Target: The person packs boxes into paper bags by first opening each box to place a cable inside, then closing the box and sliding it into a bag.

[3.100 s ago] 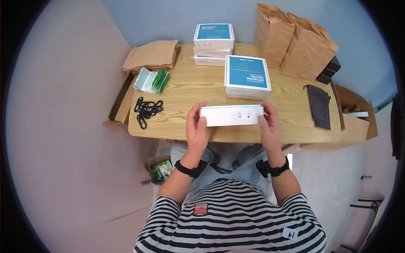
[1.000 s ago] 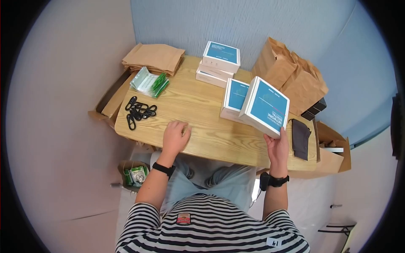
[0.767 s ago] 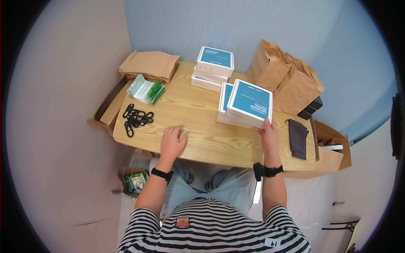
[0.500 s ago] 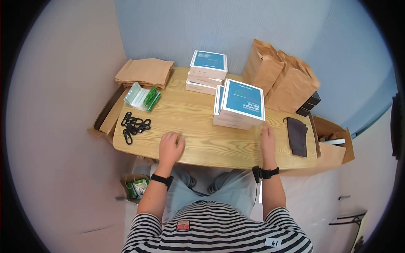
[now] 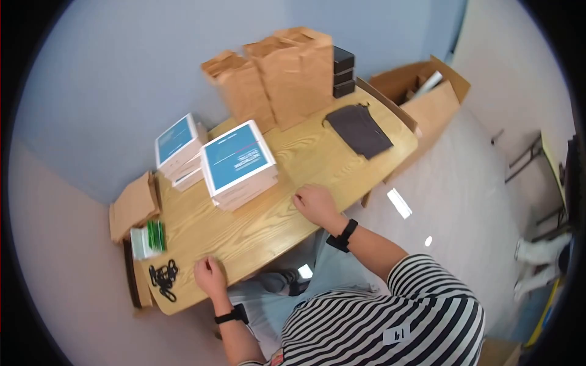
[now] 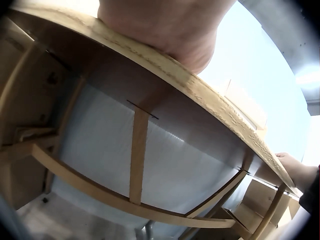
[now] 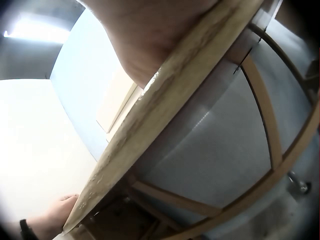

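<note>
My left hand rests at the table's front edge beside the black looped clips, fingers loosely curled and holding nothing. Farther right, my right hand lies on the tabletop near the same edge, also loosely curled and empty. Left of it, apart from it, a white box with a blue lid is stacked on another white box. Both wrist views show the hands, left and right, against the table edge, their fingers mostly hidden.
Behind are another stack of white boxes and upright brown paper bags, with black boxes alongside. A dark pouch lies to the right. Flat paper bags and green-and-clear packets are at left; an open carton stands beyond the right end.
The right hand held the tilted box, set it on the other box and let go, then moved away from it. The head view has swung right; the left hand remains by the table edge.
</note>
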{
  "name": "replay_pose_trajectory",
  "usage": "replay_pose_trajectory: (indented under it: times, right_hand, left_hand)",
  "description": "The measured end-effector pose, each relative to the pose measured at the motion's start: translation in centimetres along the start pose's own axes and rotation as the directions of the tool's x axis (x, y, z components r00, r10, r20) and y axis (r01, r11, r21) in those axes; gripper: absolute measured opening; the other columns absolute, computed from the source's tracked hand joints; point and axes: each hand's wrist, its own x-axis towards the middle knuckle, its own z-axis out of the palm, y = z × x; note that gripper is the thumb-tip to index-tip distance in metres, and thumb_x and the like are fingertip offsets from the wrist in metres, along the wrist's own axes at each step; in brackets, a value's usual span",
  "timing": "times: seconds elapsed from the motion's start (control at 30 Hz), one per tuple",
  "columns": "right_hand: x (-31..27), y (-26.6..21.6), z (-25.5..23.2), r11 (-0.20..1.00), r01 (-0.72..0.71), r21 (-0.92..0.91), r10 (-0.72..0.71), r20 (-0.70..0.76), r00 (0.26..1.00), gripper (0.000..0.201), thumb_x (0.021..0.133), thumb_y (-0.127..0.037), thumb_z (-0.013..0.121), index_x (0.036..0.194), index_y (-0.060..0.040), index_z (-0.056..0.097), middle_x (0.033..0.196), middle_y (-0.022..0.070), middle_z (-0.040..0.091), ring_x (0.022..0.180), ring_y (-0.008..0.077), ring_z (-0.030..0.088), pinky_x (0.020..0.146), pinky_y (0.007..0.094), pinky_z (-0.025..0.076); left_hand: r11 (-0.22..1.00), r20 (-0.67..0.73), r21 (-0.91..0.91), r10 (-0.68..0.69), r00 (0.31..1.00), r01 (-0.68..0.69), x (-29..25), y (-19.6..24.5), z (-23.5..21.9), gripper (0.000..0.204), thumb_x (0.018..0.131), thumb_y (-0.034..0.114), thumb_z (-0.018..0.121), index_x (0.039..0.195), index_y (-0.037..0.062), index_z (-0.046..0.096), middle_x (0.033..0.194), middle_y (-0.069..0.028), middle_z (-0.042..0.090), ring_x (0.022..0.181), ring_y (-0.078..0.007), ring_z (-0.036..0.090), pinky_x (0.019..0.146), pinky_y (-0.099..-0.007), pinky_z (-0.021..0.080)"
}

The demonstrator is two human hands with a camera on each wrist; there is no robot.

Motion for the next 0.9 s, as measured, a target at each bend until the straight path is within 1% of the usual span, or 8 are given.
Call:
replay_pose_trajectory:
  times: [0.03, 0.07, 0.37, 0.4, 0.5, 0.57, 0.63, 0.9]
  right_hand:
    - [0.0, 0.1, -0.2, 1.000, 0.022, 0.009, -0.022, 0.011, 1.000, 0.021, 0.087, -0.021, 0.067, 0.074, -0.0047, 0.068, 0.072, 0.0142, 0.065, 0.075, 0.0359, 0.064, 0.070, 0.0476, 0.050]
    - [-0.1, 0.2, -0.2, 0.999, 0.048, 0.022, -0.048, 0.025, 0.999, 0.021, 0.088, -0.021, 0.066, 0.074, -0.0055, 0.069, 0.072, 0.0131, 0.065, 0.075, 0.0352, 0.064, 0.070, 0.0470, 0.050]
    - [-0.2, 0.5, -0.4, 0.998, 0.026, 0.058, -0.027, 0.018, 0.999, 0.021, 0.088, -0.021, 0.065, 0.073, -0.0058, 0.069, 0.073, 0.0120, 0.066, 0.075, 0.0334, 0.065, 0.070, 0.0464, 0.050]
    - [-0.2, 0.5, -0.3, 0.996, 0.032, 0.082, -0.034, 0.023, 0.999, 0.021, 0.088, -0.021, 0.065, 0.073, -0.0058, 0.069, 0.073, 0.0120, 0.066, 0.075, 0.0334, 0.065, 0.070, 0.0464, 0.050]
    - [-0.2, 0.6, 0.0, 0.997, 0.031, 0.069, -0.035, 0.051, 0.998, 0.022, 0.087, -0.022, 0.065, 0.074, -0.0054, 0.069, 0.075, 0.0125, 0.067, 0.076, 0.0341, 0.065, 0.071, 0.0473, 0.050]
    - [-0.3, 0.5, -0.1, 0.997, 0.027, 0.066, -0.027, 0.006, 1.000, 0.023, 0.088, -0.022, 0.064, 0.074, -0.0051, 0.069, 0.077, 0.0131, 0.068, 0.078, 0.0355, 0.065, 0.072, 0.0479, 0.049]
    - [-0.3, 0.3, -0.1, 0.998, 0.027, 0.061, -0.028, 0.018, 0.999, 0.023, 0.089, -0.022, 0.064, 0.075, -0.0050, 0.069, 0.078, 0.0135, 0.068, 0.078, 0.0358, 0.065, 0.073, 0.0482, 0.049]
    - [-0.5, 0.2, 0.3, 0.997, 0.007, 0.077, -0.011, 0.051, 0.999, 0.023, 0.091, -0.022, 0.063, 0.078, -0.0042, 0.071, 0.081, 0.0162, 0.069, 0.081, 0.0382, 0.065, 0.076, 0.0505, 0.051]
  left_hand:
    - [0.999, 0.022, 0.008, 0.035, 0.999, -0.036, 0.1, 0.1, 0.0, 0.018, 0.094, 0.018, 0.065, 0.092, 0.0000, 0.069, 0.086, -0.0160, 0.064, 0.083, -0.0349, 0.061, 0.076, -0.0440, 0.049]
    - [1.000, 0.015, 0.013, 0.016, 1.000, -0.016, -0.1, 0.3, -0.1, 0.020, 0.095, 0.019, 0.064, 0.092, -0.0004, 0.069, 0.086, -0.0162, 0.065, 0.082, -0.0351, 0.061, 0.076, -0.0437, 0.049]
    - [0.999, -0.031, 0.040, -0.023, 0.999, 0.024, -0.3, 0.8, 0.1, 0.023, 0.097, 0.022, 0.063, 0.092, 0.0000, 0.069, 0.090, -0.0182, 0.068, 0.084, -0.0370, 0.064, 0.078, -0.0454, 0.050]
    - [0.998, -0.027, 0.061, 0.012, 1.000, -0.010, -0.2, 0.7, 0.2, 0.023, 0.096, 0.022, 0.063, 0.091, 0.0002, 0.069, 0.089, -0.0183, 0.068, 0.084, -0.0372, 0.063, 0.077, -0.0454, 0.050]
    - [0.992, -0.024, 0.119, 0.046, 0.999, -0.043, -0.1, 0.8, 0.0, 0.023, 0.096, 0.021, 0.063, 0.090, 0.0004, 0.070, 0.087, -0.0185, 0.067, 0.083, -0.0376, 0.063, 0.076, -0.0458, 0.050]
    - [0.989, -0.024, 0.146, 0.040, 0.999, -0.036, 0.0, 0.9, -0.1, 0.022, 0.095, 0.021, 0.063, 0.090, 0.0005, 0.071, 0.085, -0.0186, 0.067, 0.082, -0.0377, 0.063, 0.075, -0.0463, 0.050]
    - [0.989, -0.001, 0.128, 0.076, 0.997, -0.076, 0.1, 0.9, 0.0, 0.022, 0.093, 0.021, 0.063, 0.089, 0.0009, 0.071, 0.083, -0.0177, 0.067, 0.081, -0.0375, 0.063, 0.075, -0.0470, 0.049]
    - [0.987, 0.014, 0.156, 0.047, 0.999, -0.049, 0.1, 1.7, -0.4, 0.021, 0.091, 0.023, 0.064, 0.090, 0.0042, 0.072, 0.084, -0.0160, 0.069, 0.084, -0.0375, 0.065, 0.076, -0.0480, 0.051]
